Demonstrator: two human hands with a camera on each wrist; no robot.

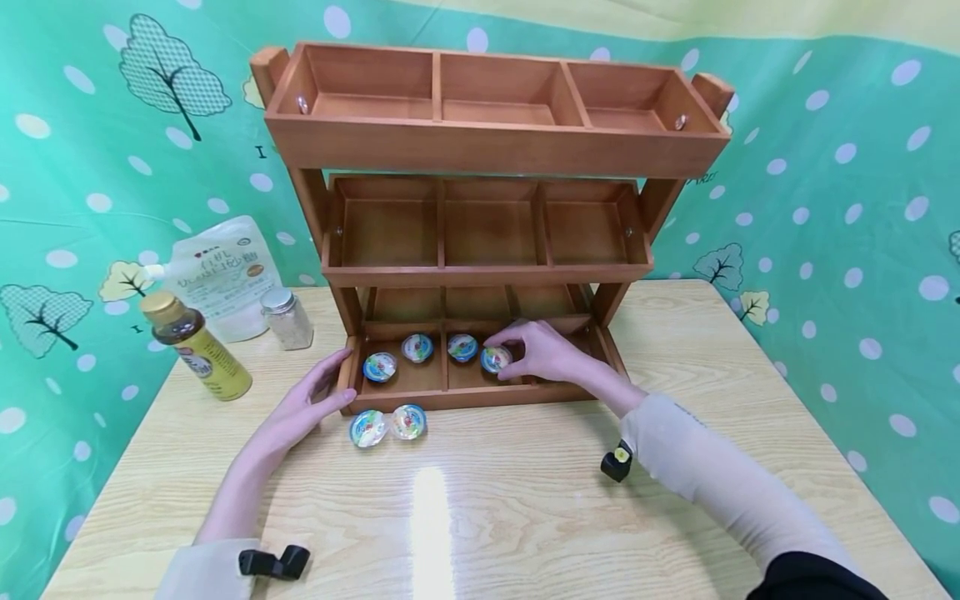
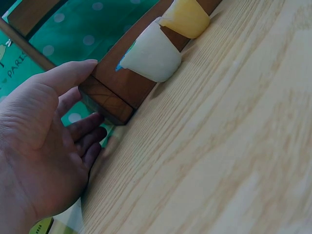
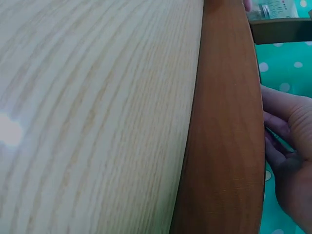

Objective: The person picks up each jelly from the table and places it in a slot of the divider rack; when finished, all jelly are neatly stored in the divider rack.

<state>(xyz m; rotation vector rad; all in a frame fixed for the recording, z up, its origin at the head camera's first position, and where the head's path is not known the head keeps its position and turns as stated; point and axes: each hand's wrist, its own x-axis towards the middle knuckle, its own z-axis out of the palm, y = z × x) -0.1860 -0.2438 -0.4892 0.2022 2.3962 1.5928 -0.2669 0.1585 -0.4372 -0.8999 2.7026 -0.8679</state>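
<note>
A brown wooden three-tier rack [image 1: 480, 148] stands on the table, its tiers split into compartments. My right hand [image 1: 543, 354] reaches into the bottom tier's middle compartment, thumb and fingers pinching a jelly cup [image 1: 494, 360] there. Beside it sits another jelly cup [image 1: 462, 347]; the left compartment holds two more, one toward the back [image 1: 417, 347] and one in front [image 1: 380, 367]. In the right wrist view the tier's front board [image 3: 224, 126] hides the fingertips. My left hand [image 1: 311, 400] rests against the bottom tier's left end, thumb at the front corner and fingers along the side.
Two jelly cups, a white one [image 2: 153, 54] and a yellow one [image 2: 187, 18], stand on the table before the rack. To the left are a yellow-labelled bottle [image 1: 202, 350], a silver-lidded jar [image 1: 287, 319] and a white pouch [image 1: 223, 275]. Polka-dot cloth [image 1: 840, 200] hangs behind.
</note>
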